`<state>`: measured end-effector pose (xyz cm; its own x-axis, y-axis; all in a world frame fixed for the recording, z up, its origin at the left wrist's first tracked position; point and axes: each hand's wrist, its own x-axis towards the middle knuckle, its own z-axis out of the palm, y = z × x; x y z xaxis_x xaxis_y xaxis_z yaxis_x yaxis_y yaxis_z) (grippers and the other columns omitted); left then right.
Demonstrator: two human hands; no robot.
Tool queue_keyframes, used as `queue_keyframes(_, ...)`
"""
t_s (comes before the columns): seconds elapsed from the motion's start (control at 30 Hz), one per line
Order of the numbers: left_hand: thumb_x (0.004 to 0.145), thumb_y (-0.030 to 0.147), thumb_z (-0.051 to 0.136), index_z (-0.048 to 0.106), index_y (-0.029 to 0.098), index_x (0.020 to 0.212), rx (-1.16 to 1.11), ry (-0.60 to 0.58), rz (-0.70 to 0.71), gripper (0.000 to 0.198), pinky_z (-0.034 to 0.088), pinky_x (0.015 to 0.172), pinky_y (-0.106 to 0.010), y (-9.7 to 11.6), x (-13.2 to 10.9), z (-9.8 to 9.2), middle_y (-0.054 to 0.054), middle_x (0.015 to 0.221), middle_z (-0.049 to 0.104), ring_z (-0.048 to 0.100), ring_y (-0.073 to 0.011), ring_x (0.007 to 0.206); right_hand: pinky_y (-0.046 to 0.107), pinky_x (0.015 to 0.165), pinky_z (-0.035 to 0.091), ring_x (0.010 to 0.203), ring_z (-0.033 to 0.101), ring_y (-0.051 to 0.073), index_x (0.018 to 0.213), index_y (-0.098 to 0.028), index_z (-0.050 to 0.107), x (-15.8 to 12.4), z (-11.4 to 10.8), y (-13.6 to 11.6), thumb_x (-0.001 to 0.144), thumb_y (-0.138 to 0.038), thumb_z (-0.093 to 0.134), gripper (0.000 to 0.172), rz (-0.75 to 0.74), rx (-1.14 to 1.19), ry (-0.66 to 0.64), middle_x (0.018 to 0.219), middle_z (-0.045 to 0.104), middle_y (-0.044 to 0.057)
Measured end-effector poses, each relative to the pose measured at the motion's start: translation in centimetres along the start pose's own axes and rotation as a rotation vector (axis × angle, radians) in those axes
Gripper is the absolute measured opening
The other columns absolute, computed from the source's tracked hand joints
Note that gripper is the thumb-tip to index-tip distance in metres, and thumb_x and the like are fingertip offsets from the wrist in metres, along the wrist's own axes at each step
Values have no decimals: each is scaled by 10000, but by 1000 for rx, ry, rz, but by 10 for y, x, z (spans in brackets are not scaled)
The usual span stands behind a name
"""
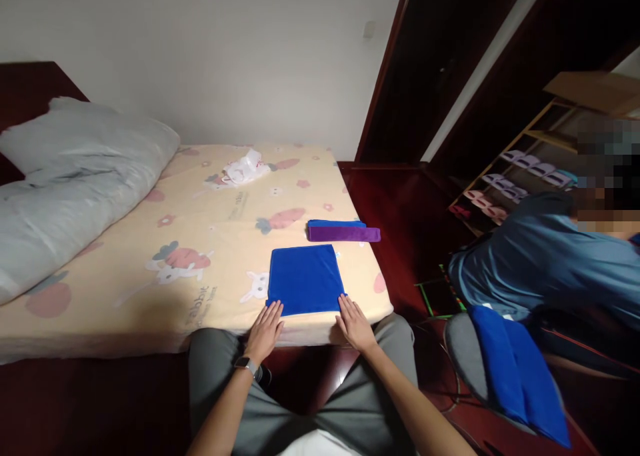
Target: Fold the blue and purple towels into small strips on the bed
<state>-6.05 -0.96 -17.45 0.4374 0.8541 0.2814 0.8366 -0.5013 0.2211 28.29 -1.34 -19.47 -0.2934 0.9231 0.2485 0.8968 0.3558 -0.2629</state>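
A blue cloth (306, 277) lies spread flat on the patterned bed sheet (240, 229), close to the bed's front edge. My left hand (265, 329) rests with its fingertips on the cloth's near left corner, fingers stretched out. On the near right corner lie the fingers of my right hand (356, 324), also extended and flat. Just beyond the cloth, a folded purple cloth (344, 234) sits in front of a folded blue cloth (337, 224), both in narrow strips.
A crumpled white plastic bag (246, 168) lies farther back on the bed, and a grey quilt (90, 176) is heaped at left. At right, a person in a blue shirt (530, 256) sits near a stool draped with blue cloths (515, 369). Behind stands a shoe rack (525, 133).
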Motion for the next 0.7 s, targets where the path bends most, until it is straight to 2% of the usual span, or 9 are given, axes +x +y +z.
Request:
queue_keyframes(0.13,1000,260,395,470,221,1453,3,61,-2,461,445,1117,-431,-9,-3,-1,-71,1440,560,509,-218,1341,467,1180,323,1455,320,266,1531,-115,324,2,-3,4,1014,-302,378,552,-11,-9,-23,1566,352,140)
queue_keyframes(0.23,978,250,435,553,221,1383,31,106,-1,422,470,1091,-438,-19,-4,-3,-78,1395,600,546,-236,1301,470,1171,340,1433,360,278,1498,-120,391,9,-6,4,956,-225,445,556,-54,-5,-14,1550,387,141)
queue_keyframes(0.33,951,215,460,584,219,1346,45,118,17,415,478,1077,-442,-29,-3,-5,-86,1378,612,568,-244,1273,475,1154,368,1400,411,283,1476,-133,432,15,-6,7,882,-158,505,599,-111,13,-10,1511,448,146)
queue_keyframes(0.5,941,143,430,649,218,1247,55,86,88,384,513,1028,-420,-39,2,-10,-80,1274,682,635,-221,1178,464,1111,432,1336,500,250,1436,-165,490,26,1,20,840,-30,435,613,-143,-13,-8,1454,525,121)
queue_keyframes(0.7,953,123,380,666,210,1207,34,53,161,393,501,1060,-440,-46,-3,-20,-84,1263,688,630,-206,1193,472,1124,428,1327,513,236,1407,-200,531,21,-10,30,856,-17,439,588,-239,-13,-19,1407,576,91)
